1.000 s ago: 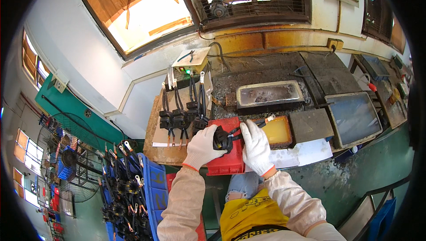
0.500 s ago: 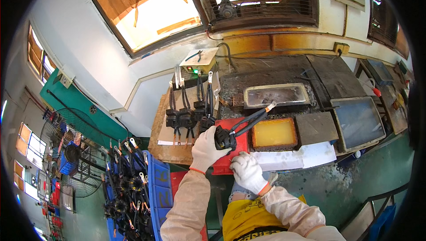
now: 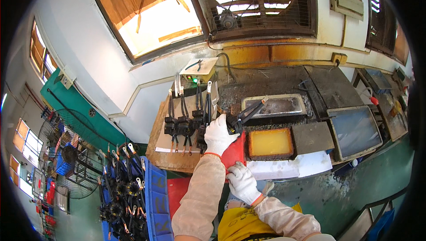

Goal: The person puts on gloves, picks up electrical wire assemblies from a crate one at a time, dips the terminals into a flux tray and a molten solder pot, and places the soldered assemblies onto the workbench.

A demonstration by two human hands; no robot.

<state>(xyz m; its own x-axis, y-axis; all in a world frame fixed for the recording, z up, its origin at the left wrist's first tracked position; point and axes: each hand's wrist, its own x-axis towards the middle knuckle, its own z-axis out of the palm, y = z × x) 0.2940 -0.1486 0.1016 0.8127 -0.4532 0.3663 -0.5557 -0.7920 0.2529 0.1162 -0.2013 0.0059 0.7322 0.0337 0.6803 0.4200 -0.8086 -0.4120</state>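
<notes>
My left hand (image 3: pixel 219 136), in a white knit glove, is closed around a black cable assembly (image 3: pixel 234 124) with a blocky body. Two thick black leads run from it up to the right, and their joined end (image 3: pixel 265 100) hangs over the rectangular metal-rimmed basin (image 3: pixel 288 111). Whether that end touches the basin's contents I cannot tell. Below, at the near edge of the red board (image 3: pixel 234 154), my gloved right hand (image 3: pixel 243 183) has its fingers curled; what they hold, if anything, is hidden. Left of my left hand, several similar assemblies (image 3: pixel 182 125) lie in a row on cardboard.
A yellow-filled tray (image 3: pixel 270 143) sits near the bench's front, beside a dark metal plate (image 3: pixel 313 138) and a grey-blue tray (image 3: pixel 355 127). Behind the row stands a small box (image 3: pixel 198 68) with a green light. Lower left, a blue crate (image 3: pixel 157 196) adjoins many cable assemblies.
My left hand has moved forward and slightly right with the cable assembly, bringing its lead end over the metal-rimmed basin. My right hand has dropped slightly, fingers still curled.
</notes>
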